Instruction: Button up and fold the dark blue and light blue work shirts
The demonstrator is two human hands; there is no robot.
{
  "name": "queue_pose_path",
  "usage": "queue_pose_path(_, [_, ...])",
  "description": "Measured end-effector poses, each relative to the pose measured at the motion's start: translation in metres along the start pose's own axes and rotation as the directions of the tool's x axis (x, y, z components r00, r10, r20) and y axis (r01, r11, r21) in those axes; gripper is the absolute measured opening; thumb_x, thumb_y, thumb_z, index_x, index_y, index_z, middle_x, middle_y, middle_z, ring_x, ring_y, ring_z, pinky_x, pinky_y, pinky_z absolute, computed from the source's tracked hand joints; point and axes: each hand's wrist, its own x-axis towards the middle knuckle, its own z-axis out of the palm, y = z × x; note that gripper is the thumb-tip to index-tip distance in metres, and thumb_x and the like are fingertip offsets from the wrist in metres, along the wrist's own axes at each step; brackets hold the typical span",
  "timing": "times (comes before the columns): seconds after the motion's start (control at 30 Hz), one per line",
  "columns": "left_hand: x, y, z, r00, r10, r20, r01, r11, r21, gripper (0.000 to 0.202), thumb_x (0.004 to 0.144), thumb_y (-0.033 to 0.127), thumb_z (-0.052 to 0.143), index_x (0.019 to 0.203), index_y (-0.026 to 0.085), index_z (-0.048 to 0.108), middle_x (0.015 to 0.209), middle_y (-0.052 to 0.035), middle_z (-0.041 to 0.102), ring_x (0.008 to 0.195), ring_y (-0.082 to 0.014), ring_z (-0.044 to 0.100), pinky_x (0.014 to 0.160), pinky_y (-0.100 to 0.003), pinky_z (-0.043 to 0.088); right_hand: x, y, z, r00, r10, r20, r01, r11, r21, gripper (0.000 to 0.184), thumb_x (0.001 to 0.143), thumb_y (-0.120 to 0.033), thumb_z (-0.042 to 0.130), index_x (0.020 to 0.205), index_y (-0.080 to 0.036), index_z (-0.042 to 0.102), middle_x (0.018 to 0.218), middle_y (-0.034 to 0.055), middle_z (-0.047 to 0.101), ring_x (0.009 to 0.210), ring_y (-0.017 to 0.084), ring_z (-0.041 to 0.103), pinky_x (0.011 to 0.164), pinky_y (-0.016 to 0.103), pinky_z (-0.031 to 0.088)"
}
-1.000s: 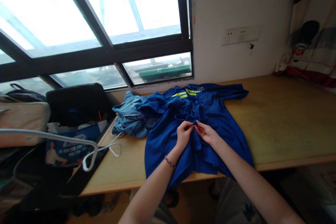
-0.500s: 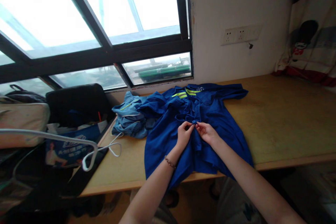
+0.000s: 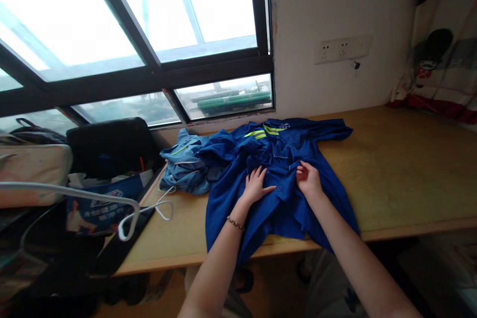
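The blue short-sleeved work shirt [image 3: 281, 170] lies spread on the wooden surface [image 3: 395, 174] below the window [image 3: 212, 67], its hem over the front edge, beside a crumpled light-blue garment [image 3: 186, 163]. The left hand [image 3: 255, 187] rests open on it, fingers spread, grasping nothing, while the right hand [image 3: 308, 179], fingers curled, pinches the shirt's front edge.

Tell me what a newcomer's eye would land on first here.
Probably the deep blue shirt at the centre of the view, on the wooden table, with bright yellow-green stripes near its far end. The left hand lies spread on it, while the right hand seems to pinch its cloth. The big, bright window at upper left would also draw the eye.
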Motion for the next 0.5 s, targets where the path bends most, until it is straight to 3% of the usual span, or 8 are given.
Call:
queue_pose_path(0.1, [0.005, -0.013, -0.006, 1.000, -0.001, -0.012, 0.002, 0.997, 0.079, 0.068, 0.069, 0.054, 0.055, 0.128, 0.027, 0.036, 0.139, -0.0080, 0.029, 0.128, -0.0281, 0.020, 0.101, -0.048, 0.016, 0.006, -0.008, -0.005, 0.995, -0.038, -0.088, 0.045, 0.996, 0.083, 0.021, 0.062, -0.006, 0.057, 0.057, -0.018, 0.041, 0.045, -0.0089, 0.044, 0.041, 0.002, 0.047, 0.034, 0.010, 0.038])
queue_pose_path(0.23, [0.016, -0.015, -0.014, 0.997, 0.025, -0.067, -0.018, 0.995, 0.098, 0.058, 0.070, 0.047, 0.058, 0.121, 0.024, 0.044, 0.130, -0.0094, 0.041, 0.122, -0.0252, 0.032, 0.099, -0.042, 0.023, 0.009, -0.003, -0.009, 0.980, -0.137, -0.147, 0.127, 0.989, -0.073, 0.020, 0.063, -0.010, 0.060, 0.059, -0.019, 0.042, 0.050, -0.0065, 0.052, 0.050, 0.007, 0.058, 0.049, 0.016, 0.050])
queue_pose_path(0.37, [0.022, 0.008, -0.030, 0.986, -0.005, -0.165, 0.035, 0.983, 0.180, 0.051, 0.067, 0.029, 0.066, 0.114, 0.018, 0.047, 0.119, -0.0141, 0.048, 0.110, -0.0257, 0.044, 0.090, -0.037, 0.033, 0.007, 0.009, -0.011, 0.994, -0.093, -0.057, 0.078, 0.973, -0.216, 0.021, 0.061, -0.016, 0.064, 0.061, -0.019, 0.043, 0.052, -0.0052, 0.054, 0.060, 0.015, 0.064, 0.057, 0.027, 0.055])
queue_pose_path(0.5, [0.012, 0.047, -0.034, 0.959, -0.097, -0.267, 0.157, 0.964, 0.214, 0.022, 0.073, 0.019, 0.058, 0.094, 0.016, 0.052, 0.102, -0.0145, 0.052, 0.096, -0.0247, 0.051, 0.078, -0.034, 0.039, 0.006, 0.020, -0.013, 0.990, -0.144, 0.008, 0.131, 0.878, -0.459, 0.014, 0.060, -0.020, 0.064, 0.067, -0.018, 0.052, 0.061, -0.0035, 0.056, 0.060, 0.013, 0.063, 0.052, 0.023, 0.052])
